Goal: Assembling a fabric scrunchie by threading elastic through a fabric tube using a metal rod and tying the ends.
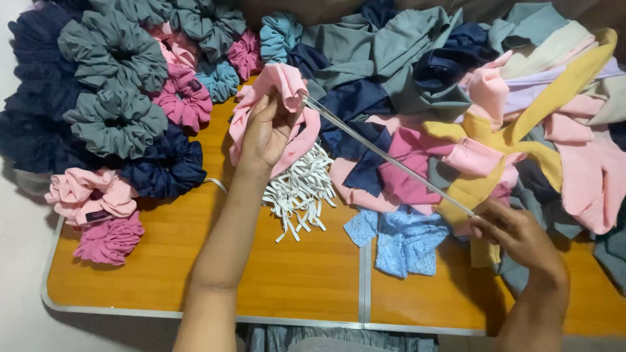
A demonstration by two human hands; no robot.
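Both grips busy over wooden table (293, 280)

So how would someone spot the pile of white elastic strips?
Start at the wooden table and find the left hand gripping pink fabric. Just below-right of it lies the pile of white elastic strips, the only loose tangle of thin white bands among coloured cloth.

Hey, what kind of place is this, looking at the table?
Probably a small home sewing or craft workspace: finished scrunchies piled on a wooden folding table, loose fabric pieces, and cut white elastic strips.
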